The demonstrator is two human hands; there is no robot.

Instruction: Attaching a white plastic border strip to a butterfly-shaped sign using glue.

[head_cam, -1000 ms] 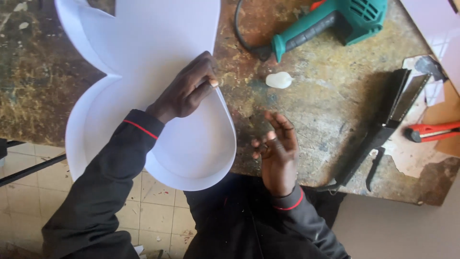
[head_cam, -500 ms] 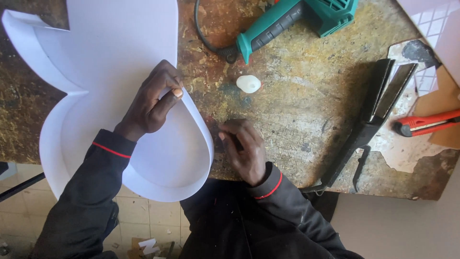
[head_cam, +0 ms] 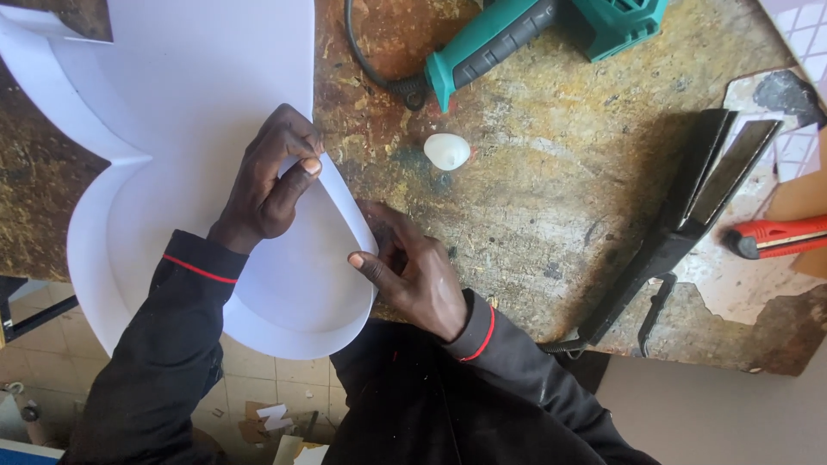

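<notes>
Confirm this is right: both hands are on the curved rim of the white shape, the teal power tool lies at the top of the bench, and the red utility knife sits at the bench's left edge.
Not quite. The head view shows the red utility knife at the bench's right edge, not the left. The rest holds: the left hand and right hand are on the rim of the white shape, and the teal power tool lies at the top.

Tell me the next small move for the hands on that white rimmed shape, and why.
Probably slide the right hand a little along the outside of the curved rim, pressing it inward. The left hand pinches the rim's top edge from inside the white shape, while the right thumb presses on the rim lower down, so the stretch between looks like the part being set.
</notes>
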